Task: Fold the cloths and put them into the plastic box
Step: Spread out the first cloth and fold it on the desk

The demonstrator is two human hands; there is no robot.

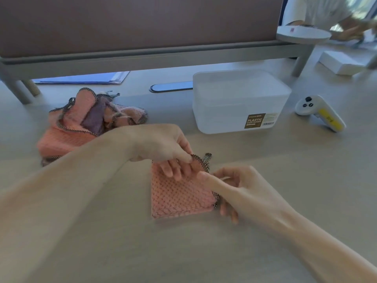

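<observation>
A pink waffle-textured cloth (179,198) with a dark checked trim lies folded into a small square on the table in front of me. My left hand (163,148) pinches its upper right corner, with the other fingers resting on its top. My right hand (238,186) grips the cloth's right edge, thumb on top and fingers underneath. A heap of unfolded pink and purple cloths (89,121) sits to the back left. The clear plastic box (238,99) stands at the back right with its lid on.
A white and yellow handheld controller (320,113) lies right of the box. A raised monitor stand (142,56) spans the back, with blue papers (85,78) beneath it. A white box (342,62) and another person's arms are at the far right.
</observation>
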